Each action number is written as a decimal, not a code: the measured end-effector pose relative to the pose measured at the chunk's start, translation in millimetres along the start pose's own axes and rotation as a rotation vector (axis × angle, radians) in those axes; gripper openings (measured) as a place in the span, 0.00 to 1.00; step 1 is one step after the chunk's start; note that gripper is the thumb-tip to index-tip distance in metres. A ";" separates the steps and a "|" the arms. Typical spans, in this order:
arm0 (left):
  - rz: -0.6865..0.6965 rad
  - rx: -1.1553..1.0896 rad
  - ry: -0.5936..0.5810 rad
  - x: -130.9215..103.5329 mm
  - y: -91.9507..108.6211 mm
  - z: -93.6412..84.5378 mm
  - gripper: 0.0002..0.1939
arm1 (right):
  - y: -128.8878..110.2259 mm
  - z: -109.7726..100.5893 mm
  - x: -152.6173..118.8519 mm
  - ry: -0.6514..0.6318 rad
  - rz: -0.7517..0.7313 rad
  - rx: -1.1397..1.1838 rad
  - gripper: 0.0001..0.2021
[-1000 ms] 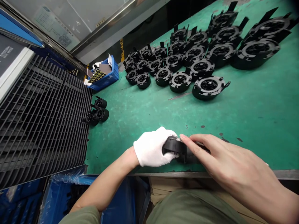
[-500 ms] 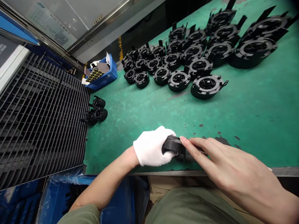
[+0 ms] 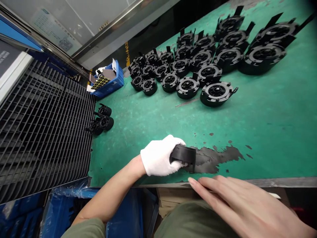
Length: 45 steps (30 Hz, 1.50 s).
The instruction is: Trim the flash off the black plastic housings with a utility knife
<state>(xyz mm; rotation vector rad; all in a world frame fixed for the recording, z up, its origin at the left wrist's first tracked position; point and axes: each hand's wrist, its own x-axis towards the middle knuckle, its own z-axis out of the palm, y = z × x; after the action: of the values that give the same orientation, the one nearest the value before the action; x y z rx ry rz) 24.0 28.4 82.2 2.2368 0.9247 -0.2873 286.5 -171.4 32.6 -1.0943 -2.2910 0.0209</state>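
Note:
My left hand (image 3: 160,157), in a white glove, is closed round a black round plastic housing (image 3: 183,154). The part is held on its side just above the bench's near edge, a narrow tab pointing down. Bare and lower right, my right hand (image 3: 230,198) is apart from the housing. Its fingers are pressed together, and their undersides are hidden. A pale slim tip (image 3: 274,195) shows beyond the back of this hand; whether it belongs to something held is unclear.
Several similar black housings (image 3: 218,92) stand across the back of the green bench (image 3: 153,122). A few smaller-looking black parts (image 3: 105,122) sit at its left, near a dark slatted grille (image 3: 49,132). A blue bin (image 3: 116,81) holds sheets and stickers. Bare dark patches (image 3: 218,158) mark the worn surface.
My right hand has drawn away from the housing, down toward me, uncovering the worn patch. My left hand keeps its grip in nearly the same place.

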 end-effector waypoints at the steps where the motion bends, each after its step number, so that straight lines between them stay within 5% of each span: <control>1: 0.000 0.001 -0.001 -0.1 0.1 -0.1 0.31 | 0.6 -0.2 -6.2 -0.015 0.059 0.016 0.37; 4: -0.006 0.011 -0.005 -0.2 0.4 -0.4 0.32 | 15.0 -2.0 -9.7 -0.047 0.199 0.047 0.45; 9: -0.012 0.019 0.016 -1.0 0.2 0.6 0.33 | 38.5 -0.6 17.5 -0.001 0.227 -0.019 0.49; 15: 0.005 -0.010 0.018 -0.6 -0.6 1.7 0.32 | 20.5 2.7 28.2 0.043 0.129 -0.103 0.45; 19: 0.003 -0.021 0.017 0.1 -0.2 0.8 0.31 | 13.3 -5.0 22.6 -0.025 -0.034 0.077 0.37; 26: -0.009 0.009 0.013 -0.5 2.6 -0.2 0.32 | 31.3 -4.5 27.0 -0.008 0.180 -0.077 0.48; 45: -0.012 0.060 -0.015 1.5 11.2 -3.6 0.25 | 23.8 -0.3 26.3 -0.023 0.089 -0.196 0.51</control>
<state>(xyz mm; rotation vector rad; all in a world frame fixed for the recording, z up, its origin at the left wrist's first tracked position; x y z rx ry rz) 32.6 25.9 90.0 2.2817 0.9330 -0.3403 290.6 -136.9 40.0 -1.3012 -2.3004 -0.1597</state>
